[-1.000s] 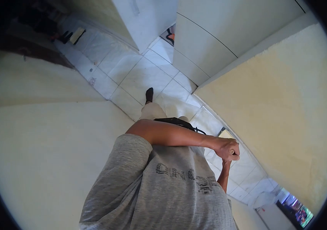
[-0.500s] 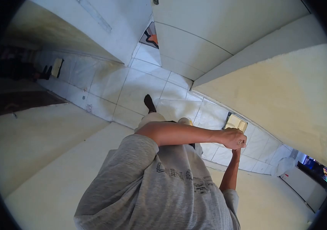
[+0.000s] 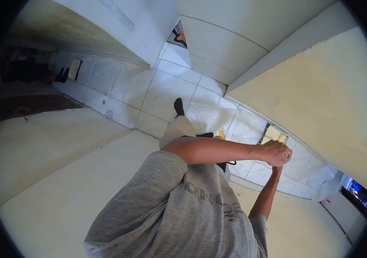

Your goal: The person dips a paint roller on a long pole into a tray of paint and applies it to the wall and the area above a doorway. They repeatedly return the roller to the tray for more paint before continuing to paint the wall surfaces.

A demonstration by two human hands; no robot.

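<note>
My left hand (image 3: 278,153) is closed in a fist, its arm stretched across the front of my grey shirt to the right. Just beneath it is my right hand (image 3: 277,168), mostly hidden, its forearm rising from the lower right. I cannot tell what the two stacked hands grip. Beyond the knuckles, a cream-coloured flat object (image 3: 273,134) with dark edges overlaps the left hand in this view and lies over the tiled floor. A small yellow-orange item (image 3: 221,134) shows near my leg, and a thin black loop (image 3: 233,163) hangs by my waist.
White floor tiles (image 3: 166,88) run between pale walls (image 3: 321,86). A light door panel (image 3: 222,38) stands ahead, with a patterned mat (image 3: 178,36) behind its edge. Another cream object (image 3: 75,69) lies far left near dark shapes. A white cabinet (image 3: 342,210) and lit screen (image 3: 362,195) are at right.
The view has shifted, so the room and my body sit further right. My other dark-socked foot and the yellow-orange item show more now. Both hands stay stacked together.
</note>
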